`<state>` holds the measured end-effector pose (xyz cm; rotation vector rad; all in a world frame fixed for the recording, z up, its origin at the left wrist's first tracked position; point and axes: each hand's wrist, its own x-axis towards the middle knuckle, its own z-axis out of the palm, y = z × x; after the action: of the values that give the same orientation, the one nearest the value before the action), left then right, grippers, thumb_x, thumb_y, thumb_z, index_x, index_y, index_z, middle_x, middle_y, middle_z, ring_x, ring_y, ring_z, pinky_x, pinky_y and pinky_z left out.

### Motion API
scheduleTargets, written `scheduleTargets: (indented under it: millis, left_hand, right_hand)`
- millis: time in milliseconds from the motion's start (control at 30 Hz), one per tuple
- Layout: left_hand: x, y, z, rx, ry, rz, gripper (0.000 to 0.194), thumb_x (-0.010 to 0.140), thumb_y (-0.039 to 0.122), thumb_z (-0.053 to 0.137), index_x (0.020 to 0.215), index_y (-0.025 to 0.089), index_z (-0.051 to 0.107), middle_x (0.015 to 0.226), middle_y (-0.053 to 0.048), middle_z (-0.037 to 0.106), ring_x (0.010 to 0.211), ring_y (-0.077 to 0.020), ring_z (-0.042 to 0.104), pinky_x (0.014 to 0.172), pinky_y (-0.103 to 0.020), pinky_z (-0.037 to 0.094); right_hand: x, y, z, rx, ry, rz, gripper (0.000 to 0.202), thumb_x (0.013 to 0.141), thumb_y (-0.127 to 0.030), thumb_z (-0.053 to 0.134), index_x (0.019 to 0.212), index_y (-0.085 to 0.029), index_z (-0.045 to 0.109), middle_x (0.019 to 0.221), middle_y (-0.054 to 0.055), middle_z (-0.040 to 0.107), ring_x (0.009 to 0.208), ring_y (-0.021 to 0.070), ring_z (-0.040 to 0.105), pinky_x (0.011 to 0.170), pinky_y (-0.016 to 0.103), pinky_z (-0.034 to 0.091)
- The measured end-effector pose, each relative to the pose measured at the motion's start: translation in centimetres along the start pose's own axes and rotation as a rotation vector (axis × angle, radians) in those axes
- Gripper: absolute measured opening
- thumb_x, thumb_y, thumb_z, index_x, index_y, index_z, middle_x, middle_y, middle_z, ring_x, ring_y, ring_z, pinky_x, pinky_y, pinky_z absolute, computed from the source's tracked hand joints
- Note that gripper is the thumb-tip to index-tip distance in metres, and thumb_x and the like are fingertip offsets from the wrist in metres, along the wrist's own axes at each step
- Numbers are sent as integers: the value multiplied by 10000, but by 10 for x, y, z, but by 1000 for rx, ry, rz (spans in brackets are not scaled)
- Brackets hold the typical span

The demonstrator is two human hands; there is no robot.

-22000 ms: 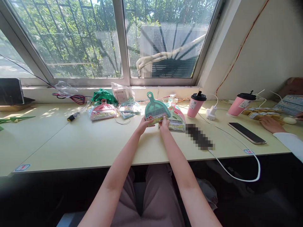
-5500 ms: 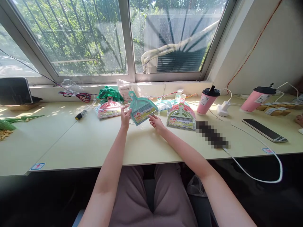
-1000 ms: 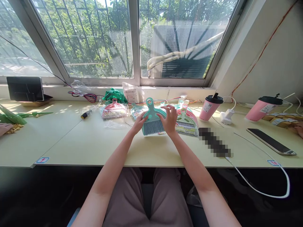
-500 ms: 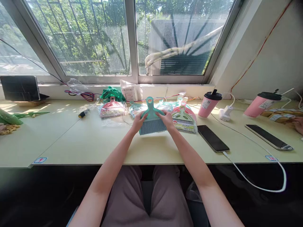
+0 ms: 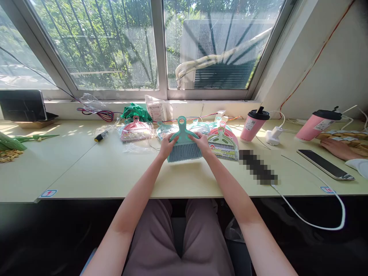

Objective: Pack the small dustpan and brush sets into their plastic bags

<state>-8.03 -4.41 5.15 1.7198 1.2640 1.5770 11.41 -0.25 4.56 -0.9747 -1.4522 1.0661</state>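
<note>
A teal hand brush (image 5: pixel 184 147) with grey-blue bristles is held upright above the table, its looped handle at the top. My left hand (image 5: pixel 167 146) grips its left shoulder and my right hand (image 5: pixel 202 144) its right shoulder, fingers closed on both sides. Whether a dustpan sits behind the brush is hidden. Just right of my right hand lies a wrapped green brush-and-dustpan set (image 5: pixel 222 143), over a pink one. Teal wrapped sets (image 5: pixel 165 130) lie behind the held brush, and a pink wrapped set (image 5: pixel 135 130) lies to the left.
Two pink cups (image 5: pixel 254 125) with black lids, a white plug adapter (image 5: pixel 273 136), a cable and a phone (image 5: pixel 324 164) are on the right. A co-worker's hand (image 5: pixel 336 148) rests at the far right. Leftward are a screwdriver (image 5: pixel 101 136), a green bag (image 5: pixel 136 112) and a tablet (image 5: pixel 23 105).
The co-worker's hand and a pale sleeve have come further into view at the right. My hands and the brush stay nearly where they were.
</note>
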Motion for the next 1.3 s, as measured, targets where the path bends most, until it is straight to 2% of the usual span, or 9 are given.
scheduleTargets:
  millis: [100,167,300,400,667,800,933,1167,1300]
  left_hand:
    - [5,-7,-9,-169,106,-132,325,803,500,716,874,184,743,863,-51,709,928,-257,644,863,-354,500]
    - [9,-13,-17,-305,197,-255,319,791,492,750,894,191,742,884,-53,732,957,-260,672,882,-366,523]
    - [15,-26,-32,-439,360,-395,310,702,367,856,913,181,727,918,-62,756,982,-262,700,913,-383,551]
    - [16,-33,-38,-455,427,-455,330,657,278,889,911,172,707,918,-69,756,1000,-270,706,941,-405,562]
    - [16,-38,-35,-426,446,-463,276,725,238,860,935,181,691,972,-77,757,1060,-275,705,1005,-434,556]
    - [15,-35,-34,-403,431,-447,307,725,241,863,970,181,689,1015,-82,758,1085,-278,701,1015,-431,555]
    - [14,-35,-33,-364,404,-430,357,687,241,875,984,180,687,1034,-87,754,1105,-289,696,1015,-430,554]
    - [14,-39,-32,-325,370,-395,393,631,277,887,952,171,687,951,-84,745,1029,-285,705,993,-453,557]
    - [14,-37,-31,-307,373,-385,370,626,270,890,919,174,686,947,-83,740,1038,-290,695,994,-454,547]
  right_hand:
    - [4,1,-9,-11,-58,-3,565,916,-687,525,1233,-248,689,1230,89,734,1159,259,663,994,406,515]
    - [5,5,-15,-285,-18,-20,530,1020,-588,389,1326,-242,649,1337,113,693,1263,279,617,1066,449,472]
    - [0,17,-17,-1067,-139,-89,371,1013,-424,520,1244,-202,706,1437,154,629,1418,326,473,1234,547,221]
    - [-4,20,-14,-1263,-275,-63,328,1000,-410,561,1210,-216,722,1396,137,660,1363,319,530,1249,586,116]
    - [-8,11,-6,-1201,-297,12,500,927,-304,661,1409,-206,572,1376,160,656,1312,320,573,1217,576,185]
    - [-9,8,-1,-1248,-318,63,407,830,-236,751,1217,-182,637,1229,157,695,1211,317,611,1077,476,364]
    - [-5,7,-9,-1198,-367,97,374,705,-178,807,1046,-195,655,1136,89,725,1148,313,625,946,390,411]
    - [-1,8,-20,-976,-367,108,331,590,-102,822,896,-214,762,970,90,773,1092,370,658,1008,525,399]
    - [-1,3,-20,-611,-330,106,316,532,-127,848,827,-208,769,892,62,732,945,312,693,917,467,502]
